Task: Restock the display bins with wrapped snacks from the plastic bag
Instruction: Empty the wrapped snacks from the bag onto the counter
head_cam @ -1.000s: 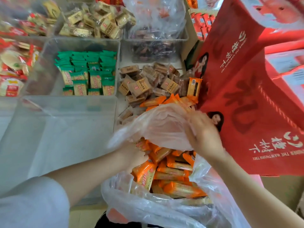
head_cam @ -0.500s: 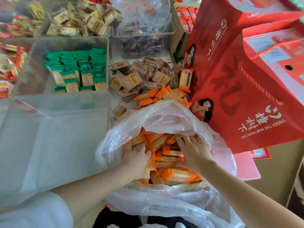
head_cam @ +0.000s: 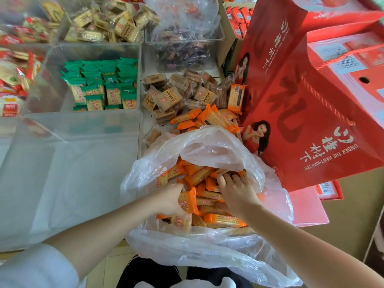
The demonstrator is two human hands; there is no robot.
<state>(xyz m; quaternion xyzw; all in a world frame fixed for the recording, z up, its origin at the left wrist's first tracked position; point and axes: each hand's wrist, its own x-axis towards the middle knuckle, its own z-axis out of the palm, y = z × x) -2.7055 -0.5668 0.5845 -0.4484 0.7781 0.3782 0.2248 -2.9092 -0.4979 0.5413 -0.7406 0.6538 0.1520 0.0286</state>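
While both hands are digging in the plastic bag (head_cam: 207, 148), orange snacks (head_cam: 224, 220) are filling it.

The thin, crinkly bag is sitting open at the front, full of shiny flat packs. The left hand (head_cam: 168, 201) is gripping one orange pack (head_cam: 188, 199); the right hand (head_cam: 236, 192) is pressing curled fingers into the pile, and I cannot tell if it is holding any. Behind the bag, brown packs (head_cam: 168, 96) and more orange ones are piling up loose. A clear bin (head_cam: 87, 50) is holding green packs (head_cam: 99, 84). Red boxes (head_cam: 311, 113) are standing at the right.
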